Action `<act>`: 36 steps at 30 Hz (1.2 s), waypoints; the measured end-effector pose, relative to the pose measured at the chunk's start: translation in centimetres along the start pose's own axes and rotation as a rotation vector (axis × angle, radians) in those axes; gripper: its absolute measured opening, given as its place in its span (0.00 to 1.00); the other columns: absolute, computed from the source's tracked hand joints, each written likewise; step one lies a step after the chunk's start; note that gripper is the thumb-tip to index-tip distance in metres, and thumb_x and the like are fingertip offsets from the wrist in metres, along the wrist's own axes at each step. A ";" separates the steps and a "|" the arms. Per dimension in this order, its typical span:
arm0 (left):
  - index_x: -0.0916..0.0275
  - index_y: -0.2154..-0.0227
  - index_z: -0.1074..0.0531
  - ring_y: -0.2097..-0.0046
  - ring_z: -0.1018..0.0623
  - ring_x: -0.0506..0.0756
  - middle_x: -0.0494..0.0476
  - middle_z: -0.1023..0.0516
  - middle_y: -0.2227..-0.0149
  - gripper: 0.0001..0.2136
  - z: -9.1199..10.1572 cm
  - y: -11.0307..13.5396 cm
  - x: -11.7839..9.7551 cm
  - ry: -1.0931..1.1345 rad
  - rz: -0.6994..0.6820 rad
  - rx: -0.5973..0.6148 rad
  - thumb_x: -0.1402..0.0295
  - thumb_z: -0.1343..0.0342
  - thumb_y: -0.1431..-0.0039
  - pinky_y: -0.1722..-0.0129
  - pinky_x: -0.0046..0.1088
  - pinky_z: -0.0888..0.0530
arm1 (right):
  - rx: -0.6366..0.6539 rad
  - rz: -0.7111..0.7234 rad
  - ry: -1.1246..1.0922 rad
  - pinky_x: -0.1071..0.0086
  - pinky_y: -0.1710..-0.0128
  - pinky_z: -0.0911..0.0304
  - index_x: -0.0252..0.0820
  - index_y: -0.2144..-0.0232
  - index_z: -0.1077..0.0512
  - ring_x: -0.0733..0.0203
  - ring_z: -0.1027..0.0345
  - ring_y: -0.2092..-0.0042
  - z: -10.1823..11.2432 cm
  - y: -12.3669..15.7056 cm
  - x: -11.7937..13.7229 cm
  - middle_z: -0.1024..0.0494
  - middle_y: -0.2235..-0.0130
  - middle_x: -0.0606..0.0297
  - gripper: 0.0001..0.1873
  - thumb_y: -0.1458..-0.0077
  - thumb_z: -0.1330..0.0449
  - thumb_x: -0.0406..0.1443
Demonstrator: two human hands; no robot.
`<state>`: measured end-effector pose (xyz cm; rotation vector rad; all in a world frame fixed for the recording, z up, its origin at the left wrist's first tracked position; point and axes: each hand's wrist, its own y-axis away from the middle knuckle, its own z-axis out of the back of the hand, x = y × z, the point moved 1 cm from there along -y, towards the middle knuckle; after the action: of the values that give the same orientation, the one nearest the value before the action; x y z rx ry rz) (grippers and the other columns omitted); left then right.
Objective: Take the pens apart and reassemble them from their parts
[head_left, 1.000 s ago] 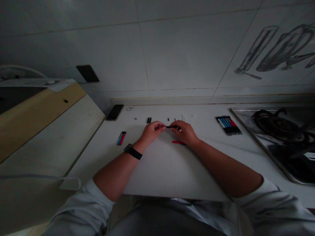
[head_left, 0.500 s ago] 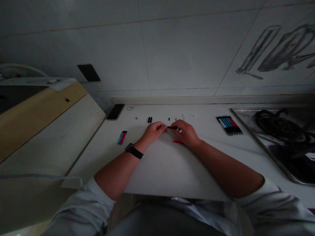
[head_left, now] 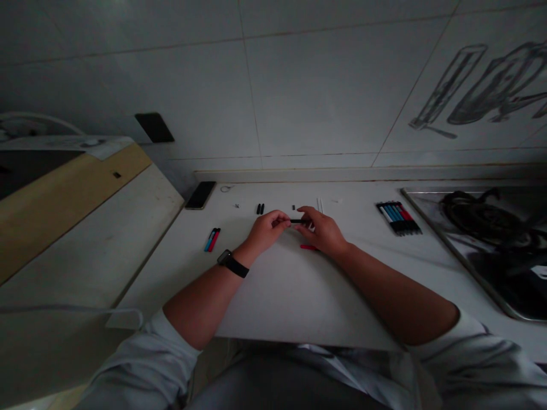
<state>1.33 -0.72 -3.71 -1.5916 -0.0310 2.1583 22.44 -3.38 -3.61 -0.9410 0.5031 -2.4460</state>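
Observation:
My left hand (head_left: 272, 225) is closed, its thumb and fingertips pinching one end of a thin black pen part (head_left: 298, 221). The part lies level and points right, between the spread thumb and index finger of my right hand (head_left: 320, 230). Those two fingers stand apart from it; whether the other fingers touch its far end is hidden. A red pen piece (head_left: 308, 247) lies on the counter below my right hand, partly covered. Just behind the hands are two short black pen pieces (head_left: 260, 209), a tiny dark piece (head_left: 293, 207) and thin white refills (head_left: 320, 204).
On the white counter (head_left: 273, 296), a blue and a red barrel (head_left: 212, 240) lie at left, with a phone (head_left: 200, 195) behind. Small metal bits (head_left: 237, 205) sit near a ring (head_left: 226, 188). Several pens (head_left: 398, 218) lie in a row at right, beside the gas stove (head_left: 478, 239).
My right thumb and index finger have spread off the black pen part, showing more of it. My left hand keeps its pinch in nearly the same place.

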 end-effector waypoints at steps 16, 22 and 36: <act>0.60 0.62 0.22 0.62 0.20 0.53 0.54 0.18 0.65 0.06 0.2 0.0 0.5 -0.055 -0.033 -0.059 0.66 0.36 0.40 0.58 0.31 0.24 | 0.015 0.057 -0.016 0.66 0.61 0.32 0.44 0.57 0.29 0.58 0.27 0.61 0.4 -0.1 0.1 0.24 0.60 0.59 0.06 0.33 0.44 0.38; 0.60 0.63 0.22 0.62 0.20 0.53 0.53 0.18 0.65 0.05 0.2 0.1 0.0 -0.039 -0.021 -0.050 0.67 0.36 0.40 0.58 0.31 0.24 | 0.012 0.057 -0.020 0.66 0.61 0.32 0.45 0.55 0.30 0.58 0.27 0.60 0.3 -0.1 0.1 0.23 0.58 0.59 0.08 0.36 0.41 0.37; 0.61 0.65 0.21 0.61 0.19 0.54 0.54 0.16 0.64 0.07 0.5 0.2 -0.7 -0.129 0.008 -0.002 0.66 0.42 0.34 0.57 0.30 0.25 | 0.061 0.038 0.029 0.65 0.59 0.34 0.43 0.58 0.24 0.57 0.27 0.62 0.8 -0.4 0.7 0.20 0.60 0.58 0.11 0.31 0.45 0.41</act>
<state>0.95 -1.04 -2.98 -1.4536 -0.0678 2.2649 22.46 -3.53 -2.49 -0.8646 0.4497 -2.4300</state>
